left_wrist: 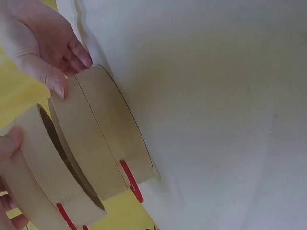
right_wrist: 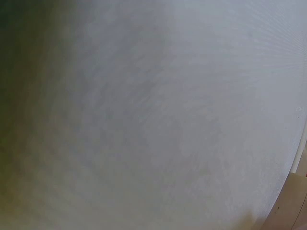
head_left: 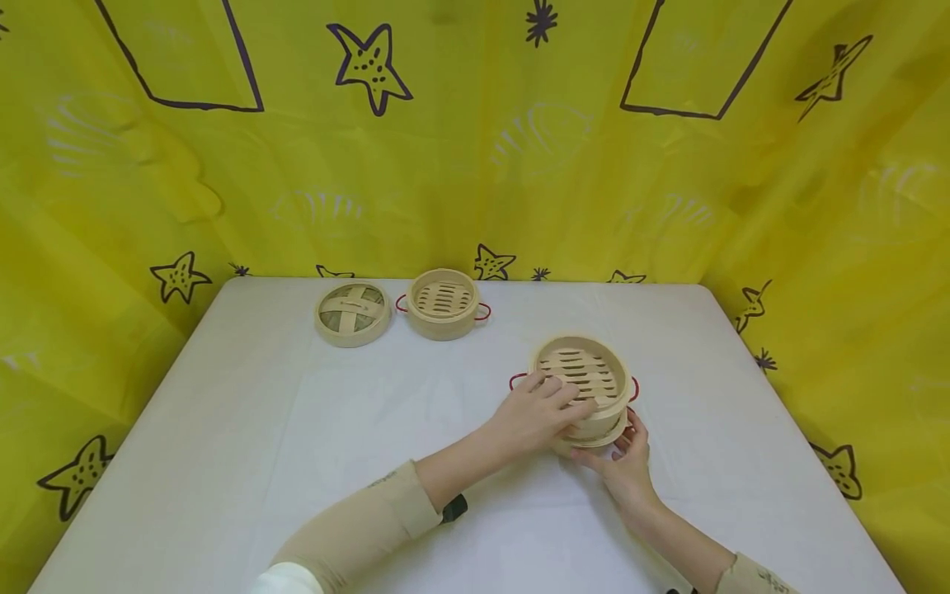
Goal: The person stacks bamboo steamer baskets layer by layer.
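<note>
My left hand [head_left: 545, 412] grips the near rim of a round bamboo steamer basket [head_left: 582, 371] with a slatted floor and red side handles. A second steamer basket [head_left: 612, 433] sits beneath it, mostly hidden in the head view. A gap parts the tilted upper basket [left_wrist: 53, 167] from the lower basket [left_wrist: 96, 129] in the left wrist view. My right hand [head_left: 629, 474] holds the lower one at its near right side, thumb on its wall. Little but white cloth shows in the right wrist view, with a basket's wall [right_wrist: 288, 201] in the lower right corner.
Toward the back of the white-covered table [head_left: 356, 462] lies a bamboo steamer lid [head_left: 352, 315] with crossed strips. Just right of it stands another steamer basket [head_left: 443, 305] with red handles. A yellow curtain [head_left: 445, 165] with starfish drawings surrounds the table's back and sides.
</note>
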`<act>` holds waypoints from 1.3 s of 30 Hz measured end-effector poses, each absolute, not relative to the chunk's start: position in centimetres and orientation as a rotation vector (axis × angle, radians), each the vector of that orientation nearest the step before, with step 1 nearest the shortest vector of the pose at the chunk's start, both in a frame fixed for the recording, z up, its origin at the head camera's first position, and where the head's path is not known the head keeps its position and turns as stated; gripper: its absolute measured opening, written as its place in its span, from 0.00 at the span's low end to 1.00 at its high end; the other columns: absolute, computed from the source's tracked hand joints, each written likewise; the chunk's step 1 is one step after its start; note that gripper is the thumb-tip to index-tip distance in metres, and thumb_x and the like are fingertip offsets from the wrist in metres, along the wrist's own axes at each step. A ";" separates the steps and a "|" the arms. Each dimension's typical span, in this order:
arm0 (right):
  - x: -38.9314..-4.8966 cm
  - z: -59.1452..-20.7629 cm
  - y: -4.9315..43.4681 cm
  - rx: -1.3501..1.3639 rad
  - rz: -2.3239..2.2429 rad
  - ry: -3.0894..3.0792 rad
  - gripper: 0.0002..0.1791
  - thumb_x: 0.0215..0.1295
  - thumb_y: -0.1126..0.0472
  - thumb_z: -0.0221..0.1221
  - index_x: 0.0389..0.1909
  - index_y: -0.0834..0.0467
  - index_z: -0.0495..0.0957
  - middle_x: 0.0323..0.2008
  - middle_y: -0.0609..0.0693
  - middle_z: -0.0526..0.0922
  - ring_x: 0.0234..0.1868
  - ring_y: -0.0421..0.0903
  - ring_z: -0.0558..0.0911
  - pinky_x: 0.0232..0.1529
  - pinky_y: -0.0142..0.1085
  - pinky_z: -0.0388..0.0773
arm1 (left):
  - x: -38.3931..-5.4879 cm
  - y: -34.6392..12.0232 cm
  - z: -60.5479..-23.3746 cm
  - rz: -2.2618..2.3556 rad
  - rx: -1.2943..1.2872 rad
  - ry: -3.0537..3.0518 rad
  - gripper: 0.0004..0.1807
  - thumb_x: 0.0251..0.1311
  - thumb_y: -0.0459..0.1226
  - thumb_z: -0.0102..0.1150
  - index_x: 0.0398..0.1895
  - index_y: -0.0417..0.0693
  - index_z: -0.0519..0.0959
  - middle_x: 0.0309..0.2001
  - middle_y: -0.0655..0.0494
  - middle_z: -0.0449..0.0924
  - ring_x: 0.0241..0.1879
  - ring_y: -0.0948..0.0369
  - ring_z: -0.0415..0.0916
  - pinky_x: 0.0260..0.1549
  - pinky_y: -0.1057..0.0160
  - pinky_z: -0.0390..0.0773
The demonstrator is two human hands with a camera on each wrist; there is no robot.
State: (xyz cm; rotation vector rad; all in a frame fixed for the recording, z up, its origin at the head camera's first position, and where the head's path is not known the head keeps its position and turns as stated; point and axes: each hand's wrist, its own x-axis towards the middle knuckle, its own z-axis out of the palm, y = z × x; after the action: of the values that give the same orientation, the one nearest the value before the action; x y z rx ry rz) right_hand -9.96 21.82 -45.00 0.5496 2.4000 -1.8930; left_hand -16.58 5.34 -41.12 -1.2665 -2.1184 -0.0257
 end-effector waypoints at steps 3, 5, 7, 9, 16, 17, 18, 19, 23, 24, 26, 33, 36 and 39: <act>-9.9 -44.8 21.8 0.540 -1.878 2.396 0.62 0.48 0.65 0.68 0.69 0.57 0.28 0.65 0.65 0.46 0.65 0.57 0.51 0.64 0.48 0.47 | -16.5 5.7 -41.2 -0.019 -1.274 -2.113 0.29 0.40 0.64 0.58 0.46 0.67 0.72 0.38 0.65 0.70 0.37 0.65 0.65 0.43 0.66 0.64; -9.9 -44.8 21.8 0.539 -1.871 2.395 0.62 0.48 0.65 0.67 0.69 0.58 0.27 0.65 0.65 0.46 0.65 0.57 0.51 0.64 0.48 0.47 | -16.5 5.9 -41.3 -0.012 -1.272 -2.104 0.25 0.43 0.62 0.58 0.46 0.67 0.72 0.38 0.66 0.70 0.36 0.65 0.65 0.43 0.66 0.64; -9.9 -44.8 21.8 0.539 -1.863 2.399 0.61 0.48 0.65 0.67 0.69 0.58 0.27 0.65 0.65 0.45 0.65 0.58 0.51 0.64 0.48 0.48 | -16.4 6.0 -41.4 -0.007 -1.266 -2.088 0.23 0.45 0.60 0.57 0.45 0.67 0.72 0.38 0.66 0.70 0.36 0.65 0.65 0.43 0.66 0.64; -9.9 -44.8 21.8 0.548 -1.858 2.402 0.61 0.48 0.64 0.67 0.69 0.58 0.27 0.65 0.64 0.45 0.64 0.58 0.52 0.64 0.48 0.49 | -16.3 6.2 -41.4 0.002 -1.265 -2.083 0.21 0.47 0.60 0.56 0.44 0.67 0.72 0.38 0.67 0.70 0.36 0.66 0.65 0.42 0.67 0.63; -9.9 -44.9 21.8 0.550 -1.851 2.414 0.61 0.48 0.64 0.67 0.69 0.59 0.28 0.65 0.63 0.44 0.63 0.57 0.52 0.62 0.47 0.51 | -16.1 6.6 -41.5 0.047 -1.283 -2.108 0.19 0.50 0.58 0.54 0.46 0.69 0.70 0.40 0.67 0.69 0.36 0.66 0.63 0.41 0.67 0.62; -9.9 -44.9 21.8 0.547 -1.850 2.416 0.61 0.48 0.64 0.67 0.69 0.59 0.28 0.65 0.63 0.44 0.63 0.57 0.52 0.62 0.46 0.51 | -16.2 6.6 -41.5 0.050 -1.288 -2.112 0.19 0.50 0.58 0.54 0.46 0.69 0.70 0.40 0.67 0.69 0.36 0.66 0.63 0.42 0.67 0.62; -9.9 -45.0 21.8 0.544 -1.852 2.417 0.61 0.48 0.64 0.67 0.69 0.59 0.28 0.65 0.63 0.45 0.63 0.57 0.52 0.62 0.46 0.51 | -16.2 6.6 -41.6 0.054 -1.292 -2.117 0.19 0.51 0.58 0.54 0.47 0.69 0.70 0.41 0.68 0.69 0.37 0.66 0.63 0.42 0.67 0.61; -9.9 -45.0 21.8 0.540 -1.852 2.418 0.61 0.48 0.64 0.67 0.69 0.60 0.28 0.65 0.63 0.45 0.63 0.57 0.53 0.62 0.46 0.51 | -16.2 6.7 -41.6 0.057 -1.294 -2.123 0.20 0.51 0.58 0.54 0.47 0.69 0.70 0.41 0.68 0.69 0.37 0.66 0.63 0.43 0.66 0.61; -9.9 -45.0 21.8 0.530 -1.857 2.415 0.61 0.48 0.64 0.67 0.69 0.59 0.28 0.65 0.62 0.45 0.63 0.57 0.53 0.61 0.45 0.51 | -16.2 6.7 -41.7 0.064 -1.311 -2.142 0.22 0.49 0.58 0.55 0.48 0.68 0.70 0.44 0.68 0.70 0.39 0.66 0.64 0.45 0.66 0.61; -9.9 -45.0 21.9 0.529 -1.860 2.411 0.61 0.48 0.64 0.67 0.69 0.59 0.28 0.65 0.62 0.45 0.63 0.56 0.53 0.61 0.45 0.51 | -16.2 6.8 -41.7 0.067 -1.315 -2.142 0.22 0.48 0.59 0.56 0.48 0.68 0.70 0.44 0.68 0.70 0.39 0.66 0.65 0.45 0.66 0.61; -9.9 -45.0 21.9 0.527 -1.866 2.399 0.61 0.49 0.64 0.67 0.69 0.59 0.27 0.65 0.62 0.44 0.63 0.56 0.52 0.62 0.45 0.50 | -16.2 6.8 -41.7 0.072 -1.320 -2.139 0.23 0.47 0.59 0.57 0.48 0.68 0.70 0.45 0.69 0.71 0.39 0.66 0.65 0.45 0.65 0.62; -9.8 -45.0 21.9 0.520 -1.886 2.383 0.61 0.49 0.64 0.67 0.69 0.57 0.26 0.65 0.61 0.43 0.63 0.55 0.52 0.62 0.44 0.49 | -16.3 6.9 -41.7 0.085 -1.335 -2.157 0.24 0.46 0.59 0.57 0.48 0.69 0.70 0.45 0.69 0.70 0.39 0.66 0.64 0.46 0.64 0.61; -9.8 -45.0 21.9 0.518 -1.887 2.388 0.61 0.49 0.64 0.67 0.69 0.57 0.27 0.65 0.60 0.44 0.62 0.54 0.52 0.61 0.43 0.50 | -16.3 6.8 -41.7 0.090 -1.339 -2.168 0.25 0.45 0.59 0.58 0.49 0.69 0.70 0.45 0.68 0.70 0.40 0.65 0.64 0.47 0.64 0.61; -9.9 -45.0 21.9 0.517 -1.881 2.394 0.61 0.49 0.64 0.67 0.69 0.57 0.27 0.65 0.60 0.44 0.62 0.54 0.52 0.60 0.42 0.51 | -16.3 6.8 -41.7 0.088 -1.341 -2.175 0.26 0.44 0.59 0.59 0.49 0.69 0.70 0.45 0.68 0.70 0.40 0.65 0.64 0.47 0.64 0.60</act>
State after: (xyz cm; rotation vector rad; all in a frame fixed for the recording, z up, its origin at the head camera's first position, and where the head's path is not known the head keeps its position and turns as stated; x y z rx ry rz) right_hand -9.86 21.91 -45.03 0.5174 2.3936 -1.8812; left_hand -16.30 6.79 -41.68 -1.3414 -2.1748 0.0880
